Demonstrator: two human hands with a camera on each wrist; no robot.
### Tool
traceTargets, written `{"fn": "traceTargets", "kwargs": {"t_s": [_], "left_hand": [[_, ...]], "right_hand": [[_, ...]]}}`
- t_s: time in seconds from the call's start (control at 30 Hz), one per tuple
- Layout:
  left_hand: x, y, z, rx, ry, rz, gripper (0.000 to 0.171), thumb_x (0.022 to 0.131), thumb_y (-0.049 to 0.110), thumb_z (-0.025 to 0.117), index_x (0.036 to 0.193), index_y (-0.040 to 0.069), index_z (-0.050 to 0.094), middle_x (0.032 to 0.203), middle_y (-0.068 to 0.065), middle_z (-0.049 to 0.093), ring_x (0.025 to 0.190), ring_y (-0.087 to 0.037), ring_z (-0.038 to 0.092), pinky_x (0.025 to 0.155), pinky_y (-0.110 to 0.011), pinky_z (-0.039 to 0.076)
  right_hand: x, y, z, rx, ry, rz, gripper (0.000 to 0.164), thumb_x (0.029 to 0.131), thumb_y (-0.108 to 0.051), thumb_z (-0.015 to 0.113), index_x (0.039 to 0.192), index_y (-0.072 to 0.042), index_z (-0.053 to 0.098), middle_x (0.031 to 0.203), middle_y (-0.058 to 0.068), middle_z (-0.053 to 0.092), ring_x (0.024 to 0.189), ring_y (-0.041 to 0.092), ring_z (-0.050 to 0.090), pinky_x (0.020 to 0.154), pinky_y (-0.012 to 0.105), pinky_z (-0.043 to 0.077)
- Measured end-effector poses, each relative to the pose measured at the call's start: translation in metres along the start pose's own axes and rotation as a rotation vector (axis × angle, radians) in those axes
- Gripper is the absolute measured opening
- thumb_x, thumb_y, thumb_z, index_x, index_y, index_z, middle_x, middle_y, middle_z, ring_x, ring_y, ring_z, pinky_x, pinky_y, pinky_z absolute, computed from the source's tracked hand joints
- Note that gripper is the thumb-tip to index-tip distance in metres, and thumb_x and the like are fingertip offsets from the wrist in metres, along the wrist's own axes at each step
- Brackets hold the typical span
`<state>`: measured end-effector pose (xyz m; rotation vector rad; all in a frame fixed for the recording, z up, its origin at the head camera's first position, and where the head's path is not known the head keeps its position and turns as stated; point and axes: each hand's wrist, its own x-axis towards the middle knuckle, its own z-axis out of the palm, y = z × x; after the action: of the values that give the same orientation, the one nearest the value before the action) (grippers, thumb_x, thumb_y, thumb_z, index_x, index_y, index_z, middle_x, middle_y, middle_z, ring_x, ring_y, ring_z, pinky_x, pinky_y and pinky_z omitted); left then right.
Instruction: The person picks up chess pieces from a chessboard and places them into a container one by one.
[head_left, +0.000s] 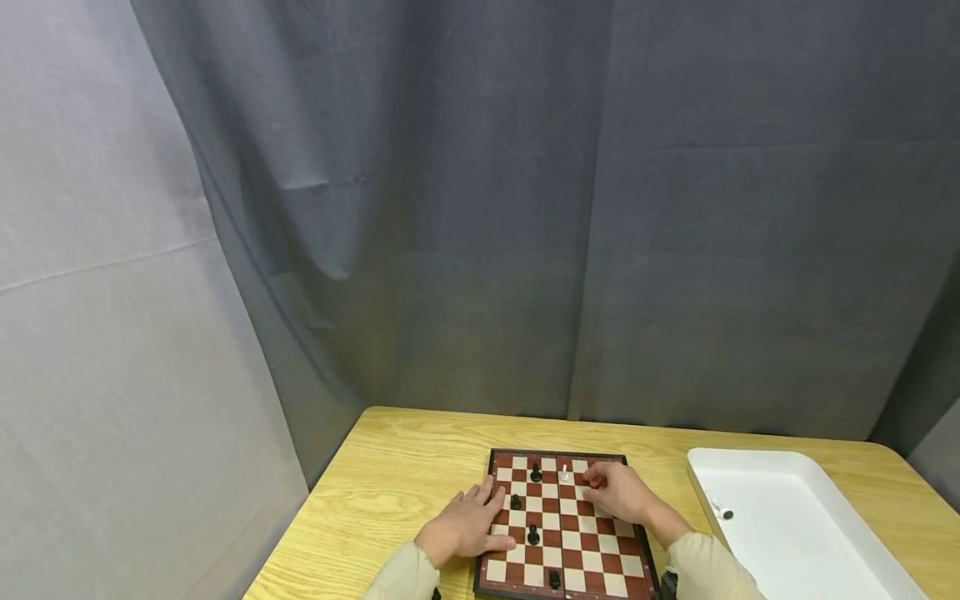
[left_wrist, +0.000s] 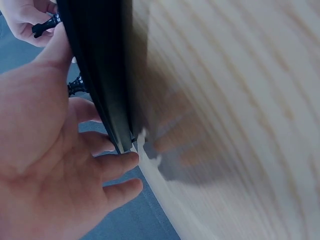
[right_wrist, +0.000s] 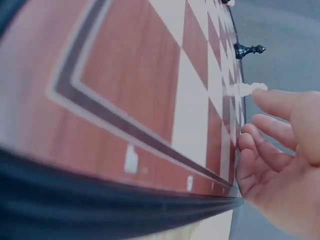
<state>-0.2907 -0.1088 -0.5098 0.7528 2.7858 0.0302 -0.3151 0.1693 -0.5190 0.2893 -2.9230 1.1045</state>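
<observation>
My left hand (head_left: 467, 523) rests with fingers spread over the left edge of a red-and-white chessboard (head_left: 592, 542). In the left wrist view, fingers of that hand (left_wrist: 55, 145) extend past the board's dark rim (left_wrist: 107, 75). Over the board's far right side is my right hand (head_left: 621, 492), its fingers bent loosely and nothing seen in them. Just left of its fingertips stands a white chess piece (head_left: 564, 473); the thumb overlaps this piece (right_wrist: 245, 89) in the right wrist view. Several black pieces stand on the left half, including one (head_left: 536, 473) at the back and one (head_left: 533, 535) nearer.
A white tray (head_left: 795, 492) lies right of the board, with a small white-and-black piece (head_left: 723, 512) at its left side. The wooden table (head_left: 405, 467) reaches back to a grey curtain (head_left: 480, 250). Another black piece (head_left: 554, 578) stands by the board's near edge.
</observation>
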Motion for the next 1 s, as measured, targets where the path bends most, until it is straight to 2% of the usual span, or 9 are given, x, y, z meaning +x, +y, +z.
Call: {"fn": "traceTargets", "kwargs": {"t_s": [0.47,0.77,1.0], "left_hand": [[0.003,0.0,0.002,0.003,-0.003,-0.007,0.084,0.085,0.068,0.044,0.151,0.018,0.028,0.156,-0.01,0.017,0.137,-0.029,0.029,0.108,-0.047,0.028],[0.003,-0.003,0.0,0.02,-0.004,-0.002,0.083,0.087,0.067,0.042,0.151,0.017,0.027,0.156,-0.011,0.016,0.137,-0.03,0.028,0.109,-0.047,0.027],[0.002,-0.004,-0.001,0.022,-0.007,-0.012,0.083,0.085,0.068,0.043,0.151,0.019,0.029,0.156,-0.01,0.017,0.137,-0.029,0.028,0.109,-0.046,0.028]], "right_hand": [[0.015,0.002,0.014,0.046,0.105,0.009,0.027,0.084,-0.01,0.069,0.107,0.004,0.066,0.088,0.004,0.062,0.08,0.017,0.057,0.071,0.04,0.05],[0.018,-0.004,0.02,0.003,0.12,0.007,0.029,0.085,-0.013,0.07,0.111,0.0,0.066,0.079,-0.001,0.056,0.068,0.015,0.049,0.064,0.036,0.044],[0.018,-0.01,0.026,-0.047,0.153,-0.008,0.027,0.084,-0.014,0.071,0.108,-0.003,0.068,0.088,0.006,0.065,0.077,0.021,0.061,0.07,0.044,0.05]]}}
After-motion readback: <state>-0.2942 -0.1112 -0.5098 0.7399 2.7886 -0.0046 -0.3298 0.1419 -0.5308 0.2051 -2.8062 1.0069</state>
